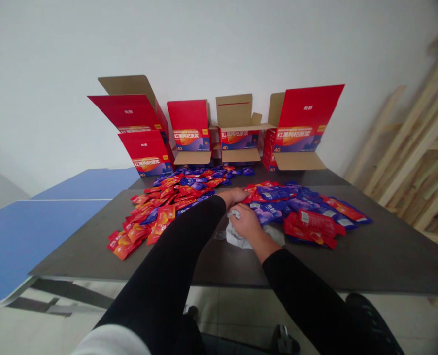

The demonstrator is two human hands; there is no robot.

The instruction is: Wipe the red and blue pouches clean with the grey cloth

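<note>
1. White and crumpled, bunched in the curled, nearly closed fingers of the bare right hand [247, 223]: a thin, limp-looking sheet [236, 240], with a tuft showing just left of the grip and loose folds lying on the flat, dark grey table [381, 261]. Cannot tell whether cloth or paper.
2. Probably very light, soft and without stiffness; likely to fold when pressed. Best taken by a gathered handful or a free edge.
3. Just beyond, close against the right hand: the bare left hand [234, 197], fingers mostly hidden beside the near pile; cannot tell how far open, or whether holding anything.
4. To the right of both hands: a loose pile of flat, glossy, red and purple-blue pouches [268, 212]. Likely pliable and slippery, perhaps liquid-filled; better pinched by an end seam than squeezed in the middle.
5. Left of the black-sleeved left forearm [189, 246]: a larger, sprawling heap of similar pouches [165, 215].
6. Along the far edge: red-and-purple cardboard cartons [296, 138] with flaps open.
7. Farther out: a blue tabletop [19, 236] at left, pale wooden slats [403, 148] at right.
</note>
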